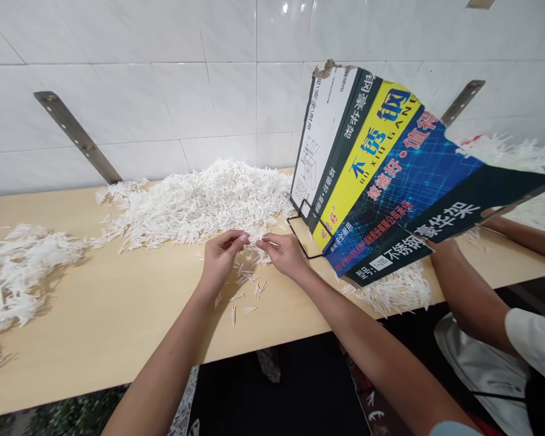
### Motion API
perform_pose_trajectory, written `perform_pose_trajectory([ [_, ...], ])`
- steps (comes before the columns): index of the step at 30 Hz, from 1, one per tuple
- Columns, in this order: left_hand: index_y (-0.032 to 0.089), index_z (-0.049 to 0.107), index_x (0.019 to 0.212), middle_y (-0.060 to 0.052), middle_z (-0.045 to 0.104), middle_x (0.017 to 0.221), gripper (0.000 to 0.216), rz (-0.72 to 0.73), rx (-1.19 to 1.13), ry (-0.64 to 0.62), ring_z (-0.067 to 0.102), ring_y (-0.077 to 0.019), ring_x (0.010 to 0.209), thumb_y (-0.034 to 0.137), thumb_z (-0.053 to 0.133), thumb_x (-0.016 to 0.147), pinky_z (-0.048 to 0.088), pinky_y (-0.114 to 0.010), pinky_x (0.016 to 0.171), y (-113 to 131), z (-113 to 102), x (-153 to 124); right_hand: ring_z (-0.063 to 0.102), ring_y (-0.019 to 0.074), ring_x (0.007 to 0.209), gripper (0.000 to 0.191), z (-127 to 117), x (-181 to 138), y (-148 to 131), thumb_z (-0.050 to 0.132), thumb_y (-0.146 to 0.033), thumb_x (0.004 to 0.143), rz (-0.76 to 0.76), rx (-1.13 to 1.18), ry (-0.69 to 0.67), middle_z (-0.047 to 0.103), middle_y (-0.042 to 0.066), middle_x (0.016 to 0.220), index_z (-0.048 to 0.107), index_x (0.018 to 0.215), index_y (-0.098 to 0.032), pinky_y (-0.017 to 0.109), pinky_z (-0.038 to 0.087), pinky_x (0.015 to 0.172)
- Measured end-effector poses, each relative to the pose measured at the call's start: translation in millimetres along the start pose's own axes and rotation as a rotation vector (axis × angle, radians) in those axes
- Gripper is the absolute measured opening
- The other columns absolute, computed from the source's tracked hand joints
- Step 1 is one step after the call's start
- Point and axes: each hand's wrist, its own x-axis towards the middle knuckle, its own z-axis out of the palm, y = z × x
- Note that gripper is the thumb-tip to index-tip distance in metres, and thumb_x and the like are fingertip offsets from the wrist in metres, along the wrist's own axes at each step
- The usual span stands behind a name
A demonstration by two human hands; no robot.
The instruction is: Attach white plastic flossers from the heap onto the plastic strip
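Left hand [224,254] pinches white sticks [253,237]; right hand [284,255] likewise (pile [209,200] behind).

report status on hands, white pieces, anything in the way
Left hand and right hand pinched, contents unclear. White pieces piled just beyond. Cardboard panel stands close on right.

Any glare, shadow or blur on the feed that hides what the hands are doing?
Head view: small glare spots high on the tiled wall; head view: soft shadow on the tabletop beside the left forearm; head view: left hand and right hand look fairly sharp, but detail between their fingertips is too fine to make out.
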Motion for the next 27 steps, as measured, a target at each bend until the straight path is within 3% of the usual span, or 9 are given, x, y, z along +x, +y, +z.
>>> perform_pose_trajectory([
  [4, 0.018, 0.068, 0.08, -0.001, 0.064, 0.073, 0.022, 0.039, -0.001, 0.208, 0.059, -0.0144, 0.069, 0.038, 0.068, 0.089, 0.048, -0.027, 0.069, -6.5, 0.1, 2.5, 0.038, 0.012, 0.053, 0.036, -0.7, 2.5, 7.0, 0.063, -0.04, 0.09, -0.004, -0.069, -0.028, 0.048, -0.002, 0.053, 0.065, 0.061, -0.019, 0.027, 0.03, 0.059],
  [8, 0.02, 0.057, 0.079, 0.002, 0.052, 0.072, 0.021, 0.179, -0.03, 0.722, 0.05, -0.0109, 0.062, 0.032, 0.055, 0.096, 0.045, -0.023, 0.062, -19.0, -31.2, 16.8, 0.052, 0.0158, 0.061, 0.032, -5.8, 5.6, 15.1, 0.062, -0.039, 0.088, 0.158, 0.018, 0.117, 0.058, 0.0, 0.06, 0.067, 0.065, -0.018, 0.027, 0.036, 0.062],
  [9, 0.019, 0.059, 0.085, 0.001, 0.056, 0.079, 0.016, 0.21, -0.001, 0.768, 0.052, -0.0112, 0.066, 0.03, 0.054, 0.096, 0.046, -0.024, 0.065, -20.8, -38.7, 19.9, 0.054, 0.0162, 0.062, 0.032, -5.9, 5.7, 15.5, 0.062, -0.04, 0.088, 0.158, 0.019, 0.113, 0.059, 0.001, 0.061, 0.068, 0.066, -0.018, 0.026, 0.037, 0.062],
  [10, 0.02, 0.063, 0.093, -0.002, 0.061, 0.087, 0.012, 0.236, 0.062, 0.746, 0.056, -0.0123, 0.071, 0.026, 0.053, 0.096, 0.048, -0.025, 0.068, -21.7, -43.6, 21.8, 0.054, 0.016, 0.062, 0.032, -5.1, 5.4, 15.1, 0.062, -0.041, 0.089, 0.137, 0.001, 0.083, 0.059, 0.0, 0.061, 0.07, 0.068, -0.018, 0.026, 0.037, 0.062],
  [13, 0.023, 0.064, 0.126, -0.01, 0.066, 0.124, 0.034, 0.369, 0.342, 0.477, 0.063, -0.0202, 0.107, 0.017, 0.049, 0.096, 0.05, -0.034, 0.092, -18.7, -38.6, 19.4, 0.051, 0.0145, 0.058, 0.031, -0.3, 3.0, 11.6, 0.061, -0.042, 0.093, 0.053, -0.108, 0.005, 0.061, 0.0, 0.059, 0.075, 0.077, -0.019, 0.026, 0.036, 0.061],
  [16, 0.025, 0.065, 0.13, -0.011, 0.059, 0.141, 0.037, 0.545, 0.583, 0.243, 0.05, -0.0272, 0.132, 0.016, 0.05, 0.097, 0.039, -0.044, 0.109, -14.2, -15.7, 11.2, 0.055, 0.0152, 0.059, 0.03, 3.0, 0.1, 8.7, 0.06, -0.041, 0.096, 0.007, -0.204, 0.027, 0.068, 0.002, 0.064, 0.077, 0.083, -0.02, 0.026, 0.036, 0.062],
  [21, 0.024, 0.072, 0.114, -0.011, 0.065, 0.114, 0.024, 0.591, 0.765, 0.078, 0.055, -0.0278, 0.107, 0.039, 0.067, 0.096, 0.039, -0.044, 0.096, -20.2, 5.3, 3.8, 0.061, 0.0169, 0.064, 0.022, 4.4, -1.9, 5.3, 0.056, -0.021, 0.094, -0.095, -0.38, -0.088, 0.075, 0.004, 0.072, 0.075, 0.083, -0.021, 0.027, 0.034, 0.064],
  [27, 0.023, 0.074, 0.089, -0.006, 0.065, 0.092, 0.016, 0.729, 0.734, 0.11, 0.055, -0.0202, 0.085, 0.026, 0.063, 0.1, 0.036, -0.04, 0.084, -24.0, 4.4, -0.3, 0.058, 0.0164, 0.063, 0.026, 6.3, -0.8, 1.4, 0.055, -0.025, 0.097, -0.068, -0.436, -0.169, 0.072, 0.003, 0.069, 0.073, 0.079, -0.021, 0.027, 0.03, 0.063],
])
